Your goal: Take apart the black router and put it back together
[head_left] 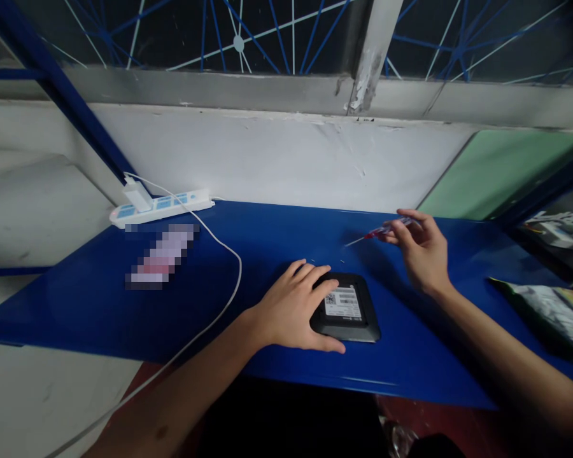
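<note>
A black rectangular device [365, 309] with a white printed label lies on the blue table [277, 235]. My left hand [298, 304] rests over its left side, fingers spread across the top edge and thumb near the bottom edge. Above and to the right of the device, my right hand [417, 245] holds a screwdriver [379, 231] with a clear and red handle between thumb and fingers. The screwdriver's thin shaft points left and slightly down, apart from the device. Two tiny thin pieces, perhaps screws [342, 261], lie just beyond the device's top edge.
A white power strip [198, 201] with a plugged-in charger [137, 194] sits at the back left. Its white cable [240, 270] curves across the table toward the lower left. A blurred-out flat item [165, 257] lies nearby. At the right is a shiny packet [547, 312].
</note>
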Demonstrator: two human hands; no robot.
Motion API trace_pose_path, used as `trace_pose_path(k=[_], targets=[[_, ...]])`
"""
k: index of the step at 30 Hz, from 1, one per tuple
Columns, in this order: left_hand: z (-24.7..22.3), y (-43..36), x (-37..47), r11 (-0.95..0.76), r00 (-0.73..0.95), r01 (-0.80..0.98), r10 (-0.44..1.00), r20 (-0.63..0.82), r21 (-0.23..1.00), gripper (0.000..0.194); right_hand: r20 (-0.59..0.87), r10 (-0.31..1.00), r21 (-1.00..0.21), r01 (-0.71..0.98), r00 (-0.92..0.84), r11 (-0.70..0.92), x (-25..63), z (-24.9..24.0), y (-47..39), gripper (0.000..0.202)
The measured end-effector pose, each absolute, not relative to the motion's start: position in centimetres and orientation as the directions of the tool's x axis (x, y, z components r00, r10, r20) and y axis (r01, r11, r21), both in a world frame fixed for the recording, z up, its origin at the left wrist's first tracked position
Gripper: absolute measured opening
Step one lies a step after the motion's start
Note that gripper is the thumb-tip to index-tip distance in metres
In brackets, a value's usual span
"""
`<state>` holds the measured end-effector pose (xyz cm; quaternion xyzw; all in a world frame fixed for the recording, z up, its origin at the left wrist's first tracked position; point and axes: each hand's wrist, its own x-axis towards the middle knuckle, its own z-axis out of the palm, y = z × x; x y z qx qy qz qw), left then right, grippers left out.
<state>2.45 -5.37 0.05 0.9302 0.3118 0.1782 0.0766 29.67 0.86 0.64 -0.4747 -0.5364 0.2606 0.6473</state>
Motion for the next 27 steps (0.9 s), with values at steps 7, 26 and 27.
trace_pose_path(k=[7, 26, 27], targets=[[0.0, -5.1, 2.5, -0.769, 0.722, 0.552, 0.634, 0.277, 0.321, 0.095, 0.271, 0.919, -0.953, -0.050, 0.287, 0.297, 31.4, 0.0, -0.8, 0.034], [0.3, -4.8, 2.4, -0.771, 0.748, 0.541, 0.624, 0.225, 0.338, 0.098, 0.256, 0.949, -0.965, -0.008, 0.184, 0.262, 30.7, 0.0, -1.5, 0.029], [0.3, -4.8, 2.4, -0.770, 0.748, 0.542, 0.625, 0.223, 0.337, 0.098, 0.249, 0.951, -0.966, -0.017, 0.184, 0.256, 30.7, 0.0, -1.5, 0.029]])
